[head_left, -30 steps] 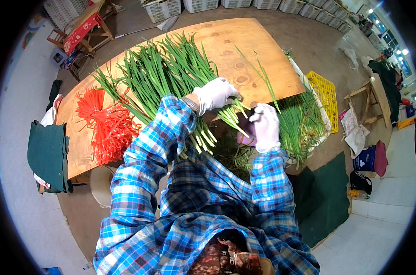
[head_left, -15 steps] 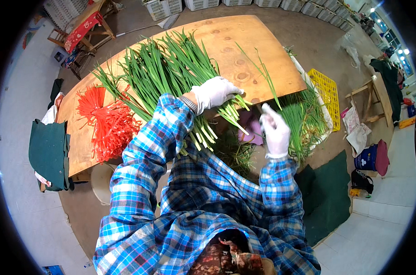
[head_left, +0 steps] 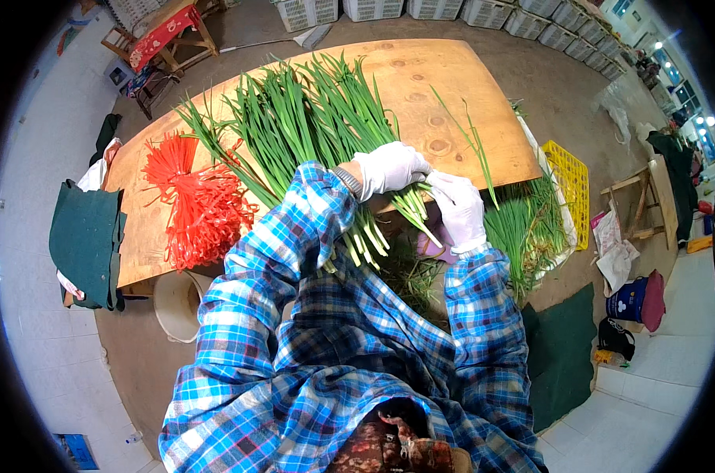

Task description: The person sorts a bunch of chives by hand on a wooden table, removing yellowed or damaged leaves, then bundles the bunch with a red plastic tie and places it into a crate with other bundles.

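My left hand, in a white glove, lies across the pale stalk ends of a spread of garlic chives, its fingers closed on some stalks. The green leaves fan out toward the far left of the wooden table, and the cut ends hang over its near edge. Against the left fingertips is my right hand, also gloved, its fingers pressed together at the stalk ends; what they pinch is hidden. A few loose chive stalks lie on the table to the right.
Red plastic ties are heaped on the wooden table at the left. More chives fill a white-lined holder below the right edge, beside a yellow crate. A pale bucket stands under the table's left end.
My right hand has moved left and up from beside the table edge to meet the left hand at the stalk ends. The left hand keeps its place on the chives. The whole view has shifted slightly.
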A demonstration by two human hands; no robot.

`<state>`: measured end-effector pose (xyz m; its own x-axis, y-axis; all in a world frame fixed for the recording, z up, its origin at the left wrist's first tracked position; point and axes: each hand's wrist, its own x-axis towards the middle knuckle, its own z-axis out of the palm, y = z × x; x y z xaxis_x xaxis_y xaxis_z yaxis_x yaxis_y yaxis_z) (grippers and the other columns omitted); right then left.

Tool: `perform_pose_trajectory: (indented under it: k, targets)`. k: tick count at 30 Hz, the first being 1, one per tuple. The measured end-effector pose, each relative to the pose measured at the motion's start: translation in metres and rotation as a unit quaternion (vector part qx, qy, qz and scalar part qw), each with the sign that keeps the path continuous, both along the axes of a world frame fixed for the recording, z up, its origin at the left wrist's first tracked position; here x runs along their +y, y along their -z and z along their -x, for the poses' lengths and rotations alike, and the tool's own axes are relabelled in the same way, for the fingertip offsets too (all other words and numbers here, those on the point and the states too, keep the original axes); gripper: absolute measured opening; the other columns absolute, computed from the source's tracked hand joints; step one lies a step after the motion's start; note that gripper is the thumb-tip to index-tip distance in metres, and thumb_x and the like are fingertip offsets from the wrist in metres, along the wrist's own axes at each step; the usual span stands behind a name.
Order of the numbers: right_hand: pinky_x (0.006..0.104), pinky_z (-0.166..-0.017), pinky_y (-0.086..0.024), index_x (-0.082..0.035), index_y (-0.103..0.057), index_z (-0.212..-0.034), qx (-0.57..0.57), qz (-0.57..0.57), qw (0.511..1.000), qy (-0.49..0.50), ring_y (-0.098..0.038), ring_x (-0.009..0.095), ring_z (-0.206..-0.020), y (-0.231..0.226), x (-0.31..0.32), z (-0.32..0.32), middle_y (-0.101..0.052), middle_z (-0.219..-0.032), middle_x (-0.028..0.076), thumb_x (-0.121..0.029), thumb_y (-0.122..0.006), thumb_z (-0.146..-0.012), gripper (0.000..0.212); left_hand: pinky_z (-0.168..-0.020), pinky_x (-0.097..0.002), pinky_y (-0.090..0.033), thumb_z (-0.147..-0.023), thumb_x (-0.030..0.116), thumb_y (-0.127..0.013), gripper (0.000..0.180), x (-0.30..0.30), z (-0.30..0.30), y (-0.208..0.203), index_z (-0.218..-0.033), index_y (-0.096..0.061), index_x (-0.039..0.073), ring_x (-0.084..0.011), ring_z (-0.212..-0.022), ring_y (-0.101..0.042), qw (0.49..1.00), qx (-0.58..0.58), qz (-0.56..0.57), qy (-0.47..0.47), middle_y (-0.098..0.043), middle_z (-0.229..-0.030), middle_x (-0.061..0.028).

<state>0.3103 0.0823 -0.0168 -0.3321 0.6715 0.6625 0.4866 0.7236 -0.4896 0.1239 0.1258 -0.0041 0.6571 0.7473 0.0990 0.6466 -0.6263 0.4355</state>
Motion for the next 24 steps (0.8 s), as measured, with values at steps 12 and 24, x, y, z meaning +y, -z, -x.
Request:
perform_pose_trajectory:
  k: [12, 24]
  targets:
    - [0.0347, -0.076, -0.045, -0.007, -0.064, -0.090, -0.051, -0.017, 0.998, 0.038, -0.058, 0.025, -0.085, -0.014, -0.012, -0.007, -0.063, -0.088, 0.008, -0.007, -0.068, -0.067, 0.023, -0.076, -0.0377, -0.046, -0.078, 0.014, -0.058, 0.022, 0.003, 0.000, 0.012, -0.099, -0.063, 0.013, -0.0294, -0.085, -0.059, 1.000, -0.015, -0.020, 0.012, -0.063, -0.088, -0.0113]
    - [0.0341, -0.067, -0.047, -0.009, -0.065, -0.083, -0.048, -0.107, 0.993, 0.020, -0.059, 0.022, -0.078, 0.005, 0.001, 0.002, -0.064, -0.083, 0.005, -0.005, -0.066, -0.067, 0.017, -0.076, -0.0372, -0.046, -0.078, 0.015, -0.059, 0.020, 0.001, 0.000, 0.007, -0.096, -0.063, 0.008, -0.0298, -0.084, -0.058, 0.999, -0.015, -0.043, 0.011, -0.063, -0.086, -0.0115]
